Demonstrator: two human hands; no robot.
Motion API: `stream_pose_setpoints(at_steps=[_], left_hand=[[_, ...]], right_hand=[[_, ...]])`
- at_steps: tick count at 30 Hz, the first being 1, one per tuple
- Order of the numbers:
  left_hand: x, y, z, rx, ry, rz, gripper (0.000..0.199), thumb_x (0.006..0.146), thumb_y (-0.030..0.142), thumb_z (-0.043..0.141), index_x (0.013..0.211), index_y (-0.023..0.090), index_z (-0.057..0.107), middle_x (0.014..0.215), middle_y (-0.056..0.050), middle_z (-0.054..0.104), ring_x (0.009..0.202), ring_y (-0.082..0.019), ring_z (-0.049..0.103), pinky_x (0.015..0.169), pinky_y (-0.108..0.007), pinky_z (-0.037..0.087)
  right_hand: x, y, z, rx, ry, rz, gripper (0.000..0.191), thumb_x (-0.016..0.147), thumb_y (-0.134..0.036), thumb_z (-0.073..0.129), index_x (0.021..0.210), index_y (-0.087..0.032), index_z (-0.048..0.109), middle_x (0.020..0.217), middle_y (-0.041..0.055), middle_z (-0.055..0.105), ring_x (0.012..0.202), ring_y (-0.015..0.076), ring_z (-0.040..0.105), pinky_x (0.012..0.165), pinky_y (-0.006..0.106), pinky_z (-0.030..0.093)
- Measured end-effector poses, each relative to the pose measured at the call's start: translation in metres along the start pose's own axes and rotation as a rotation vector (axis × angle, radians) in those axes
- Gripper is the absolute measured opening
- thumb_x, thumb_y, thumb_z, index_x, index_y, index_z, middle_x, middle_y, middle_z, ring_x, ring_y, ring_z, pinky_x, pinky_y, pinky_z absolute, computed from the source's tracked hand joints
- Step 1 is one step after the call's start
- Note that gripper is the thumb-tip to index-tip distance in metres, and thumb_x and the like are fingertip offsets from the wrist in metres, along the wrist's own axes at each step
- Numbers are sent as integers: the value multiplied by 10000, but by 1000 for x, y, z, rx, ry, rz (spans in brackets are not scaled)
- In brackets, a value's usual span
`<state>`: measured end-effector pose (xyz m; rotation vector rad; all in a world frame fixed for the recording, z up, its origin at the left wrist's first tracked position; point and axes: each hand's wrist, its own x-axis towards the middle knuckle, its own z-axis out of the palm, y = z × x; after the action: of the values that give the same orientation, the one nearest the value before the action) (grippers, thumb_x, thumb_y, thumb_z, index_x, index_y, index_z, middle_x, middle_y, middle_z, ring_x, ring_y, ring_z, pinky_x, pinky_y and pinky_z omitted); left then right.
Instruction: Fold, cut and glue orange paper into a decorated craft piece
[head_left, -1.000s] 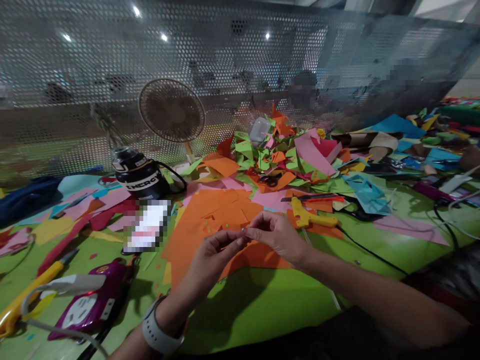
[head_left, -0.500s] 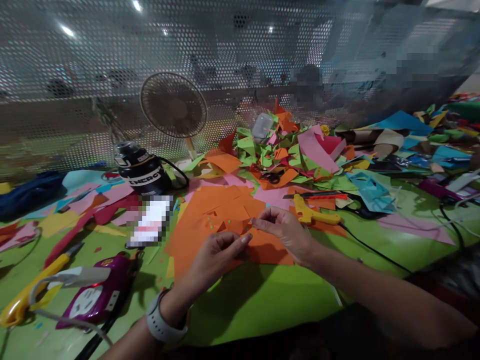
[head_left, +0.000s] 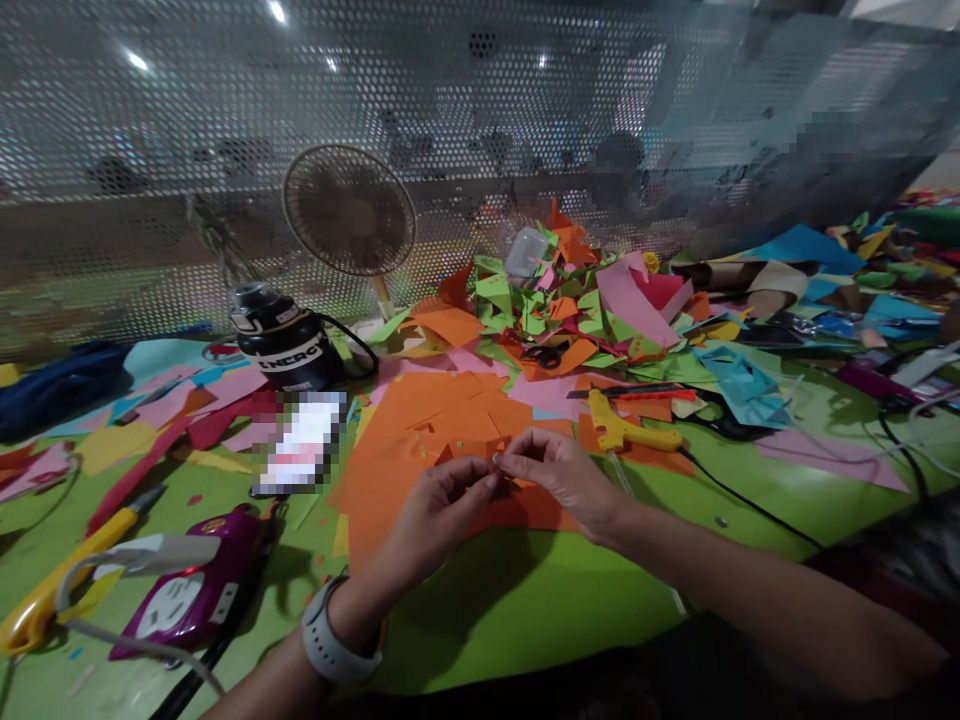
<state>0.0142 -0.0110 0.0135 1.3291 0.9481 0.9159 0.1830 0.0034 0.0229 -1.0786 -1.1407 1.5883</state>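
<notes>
My left hand (head_left: 448, 510) is closed in a pinch, thumb against bent fingers, with a pale watch band (head_left: 330, 635) on the wrist. Its fingertips meet those of my right hand (head_left: 559, 475), which is pinched as well. Whatever sits between the fingertips is too small to make out. Both hands hover over stacked orange paper sheets (head_left: 390, 480), where small cut orange scraps lie. Just right of my right hand rests a yellow glue gun (head_left: 634, 432) with a black cord, and a utility knife (head_left: 637, 391) lies behind it.
A black bottle (head_left: 289, 345) and a fan (head_left: 350, 212) stand at the back left, before a perforated metal screen (head_left: 450, 110). Coloured paper scraps (head_left: 517, 305) pile up behind the sheets. A purple power strip (head_left: 191, 585) and a yellow-handled cutter (head_left: 71, 575) lie at the left.
My two hands have come together, so their fingertips now meet. The left hand and its watch shifted slightly right, and the right hand slightly left and down.
</notes>
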Motion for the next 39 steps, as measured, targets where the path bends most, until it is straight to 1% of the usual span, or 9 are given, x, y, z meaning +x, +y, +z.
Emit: stream_pose_setpoints(at_steps=[5,8,11,14,18,23,27,33,39], left_hand=[[-2,5,-5,16,24,-32,272,763,432,708,834,170,704,808,-51,740,776,-180,666,766,-301,528],[-2,9,-12,4,56,-42,271,756,442,715,819,178,710,814,-49,749,794,-177,672,796,-302,532],[-1,11,-20,15,98,-46,266,746,444,723,805,185,712,810,-45,749,793,-177,674,796,-304,536],[1,10,-24,35,125,-53,264,740,444,725,802,187,716,800,-43,747,780,-173,671,781,-296,536],[3,7,-23,21,139,-70,271,724,450,733,785,187,714,779,-43,747,763,-172,670,768,-294,536],[3,11,-26,-10,161,-96,268,702,437,758,784,184,721,766,-36,742,747,-159,663,767,-278,533],[2,14,-31,-71,210,-124,299,661,437,794,793,176,729,755,-30,740,727,-149,660,757,-265,532],[4,14,-35,-144,231,-138,338,620,453,829,797,180,737,766,-30,750,733,-145,670,764,-253,532],[4,13,-38,-157,231,-135,319,629,444,832,794,186,742,764,-21,750,729,-133,666,753,-231,525]], right_hand=[[0,-5,-25,-191,53,-110,321,654,-464,762,713,-190,605,707,-20,598,704,137,541,717,299,439],[-4,-18,-65,-484,46,-212,257,706,-436,701,748,-195,623,794,23,651,793,185,597,789,344,465],[-13,-34,-113,-815,108,-229,217,742,-361,614,893,-210,654,965,58,694,917,238,635,857,393,480],[-20,-41,-148,-1233,179,-265,325,692,-256,578,999,-196,665,1122,106,668,1068,302,604,957,446,444],[-22,-33,-162,-1554,145,-240,482,675,-171,561,1151,-163,635,1187,147,640,1105,335,583,954,470,444],[-18,-18,-166,-1565,76,-371,456,693,-79,493,1120,-180,617,1122,122,637,1082,289,578,929,427,458],[-16,-12,-173,-1553,159,-519,354,716,-76,474,1023,-191,606,1020,113,619,1011,281,577,894,434,468],[-20,-8,-183,-1496,258,-766,332,741,-95,480,1036,-222,564,971,92,597,976,273,573,878,448,481],[-25,-10,-187,-1460,255,-816,347,718,-77,489,1017,-236,567,953,74,625,950,261,596,855,437,502]])
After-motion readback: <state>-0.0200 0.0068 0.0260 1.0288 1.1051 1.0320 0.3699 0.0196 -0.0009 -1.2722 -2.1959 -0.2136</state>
